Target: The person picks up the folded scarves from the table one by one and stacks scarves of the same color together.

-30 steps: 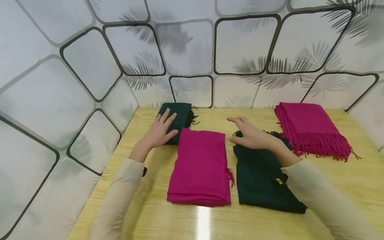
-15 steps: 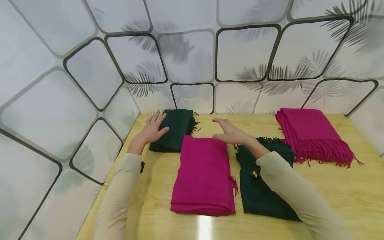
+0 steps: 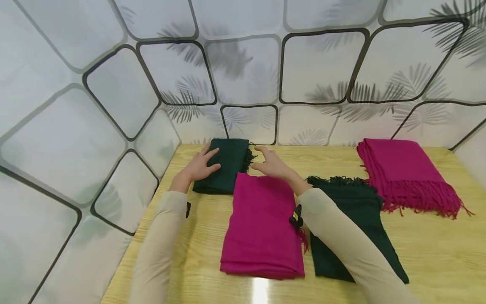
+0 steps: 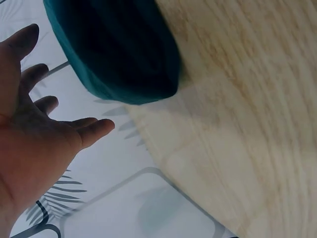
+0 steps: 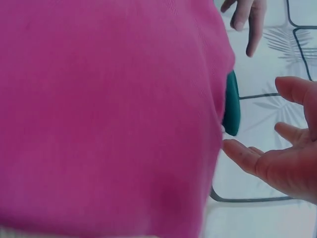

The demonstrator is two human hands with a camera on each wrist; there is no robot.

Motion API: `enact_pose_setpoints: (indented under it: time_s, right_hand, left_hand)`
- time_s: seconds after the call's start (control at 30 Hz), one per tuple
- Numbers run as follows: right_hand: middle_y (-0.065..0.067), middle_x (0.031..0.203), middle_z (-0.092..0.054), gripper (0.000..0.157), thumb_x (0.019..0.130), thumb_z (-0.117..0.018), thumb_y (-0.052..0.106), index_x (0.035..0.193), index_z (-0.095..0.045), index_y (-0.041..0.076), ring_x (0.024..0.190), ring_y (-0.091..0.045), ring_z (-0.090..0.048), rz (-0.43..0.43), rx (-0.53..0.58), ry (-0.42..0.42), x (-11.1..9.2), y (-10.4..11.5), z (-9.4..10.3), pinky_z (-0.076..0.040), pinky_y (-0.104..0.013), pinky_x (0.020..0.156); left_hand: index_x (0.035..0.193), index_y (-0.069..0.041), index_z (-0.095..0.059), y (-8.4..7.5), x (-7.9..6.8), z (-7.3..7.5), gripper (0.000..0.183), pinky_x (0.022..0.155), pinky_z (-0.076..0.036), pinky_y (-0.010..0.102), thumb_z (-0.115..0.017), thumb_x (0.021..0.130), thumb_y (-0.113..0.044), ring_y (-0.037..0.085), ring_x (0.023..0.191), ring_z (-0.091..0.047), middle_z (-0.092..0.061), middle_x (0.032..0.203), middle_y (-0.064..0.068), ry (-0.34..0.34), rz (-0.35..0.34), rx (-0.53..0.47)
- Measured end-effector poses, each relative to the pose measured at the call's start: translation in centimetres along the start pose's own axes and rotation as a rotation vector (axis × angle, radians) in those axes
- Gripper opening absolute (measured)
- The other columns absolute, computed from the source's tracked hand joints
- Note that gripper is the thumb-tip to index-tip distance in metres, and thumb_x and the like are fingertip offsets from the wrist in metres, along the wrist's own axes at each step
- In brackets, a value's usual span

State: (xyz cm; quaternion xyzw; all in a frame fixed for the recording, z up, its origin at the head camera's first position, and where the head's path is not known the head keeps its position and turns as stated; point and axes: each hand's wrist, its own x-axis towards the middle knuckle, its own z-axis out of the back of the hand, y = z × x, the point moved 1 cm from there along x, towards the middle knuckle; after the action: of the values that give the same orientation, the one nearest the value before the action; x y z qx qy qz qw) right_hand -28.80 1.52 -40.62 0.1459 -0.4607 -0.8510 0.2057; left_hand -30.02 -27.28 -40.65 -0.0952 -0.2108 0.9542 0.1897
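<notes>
At the back left lies a folded dark green scarf [image 3: 227, 164] with fringe on its right side. My left hand [image 3: 200, 166] hovers at its left edge, fingers spread; in the left wrist view the hand [image 4: 44, 124] shows apart from the green fold [image 4: 124, 54]. Near the fringe, my right hand [image 3: 272, 164] is held with fingers parted and nothing in it. Below that hand spreads a folded magenta scarf [image 3: 262, 228], which fills much of the right wrist view, where the right hand [image 5: 282, 153] is beyond its edge.
Right of the magenta scarf lies a second dark green scarf [image 3: 353, 211], partly under my right sleeve [image 3: 341, 240]. A second fringed magenta scarf [image 3: 402, 164] lies at the back right. Patterned walls [image 3: 250, 71] border the wooden table [image 3: 205, 261] behind and left.
My right hand has moved left, from above the right green scarf to beside the back-left one. The left hand shifted left, then slightly back over that scarf's edge. The scarves stay in place.
</notes>
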Motion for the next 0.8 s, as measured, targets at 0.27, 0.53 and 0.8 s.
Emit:
enact_pose_setpoints:
  time_s: [0.27, 0.53, 0.8]
  right_hand:
    - [-0.015, 0.162, -0.020, 0.073, 0.097, -0.061, 0.017, 0.157, -0.020, 0.006, 0.147, -0.041, -0.020, -0.054, 0.155, -0.052, 1.7, 0.3, -2.0, -0.034, -0.056, 0.110]
    - [-0.016, 0.164, -0.016, 0.076, 0.097, -0.062, 0.015, 0.158, -0.018, 0.005, 0.149, -0.041, -0.015, -0.098, 0.274, -0.051, 2.9, 0.5, -3.5, -0.035, -0.056, 0.110]
    - [-0.018, 0.163, -0.015, 0.082, 0.094, -0.065, 0.009, 0.159, -0.014, 0.011, 0.147, -0.038, -0.024, -0.223, 0.530, -0.095, 4.2, 0.0, -4.5, -0.037, -0.056, 0.109]
  left_hand:
    - [0.158, -0.009, -0.025, 0.7, 0.4, -1.2, 0.069, 0.118, -0.011, 0.062, -0.055, 0.102, -0.034, 0.047, 0.149, -0.007, 0.002, 0.165, 0.020, 0.028, 0.009, -0.026]
    - [0.157, -0.010, -0.028, 1.6, 0.2, -2.1, 0.068, 0.115, -0.012, 0.066, -0.055, 0.102, -0.037, 0.045, 0.148, -0.018, -0.006, 0.165, 0.021, 0.067, 0.044, -0.021]
    - [0.154, -0.009, -0.036, 1.4, 0.5, -2.1, 0.068, 0.116, -0.012, 0.065, -0.062, 0.098, -0.036, 0.042, 0.149, -0.019, -0.015, 0.164, 0.019, 0.038, 0.030, -0.051]
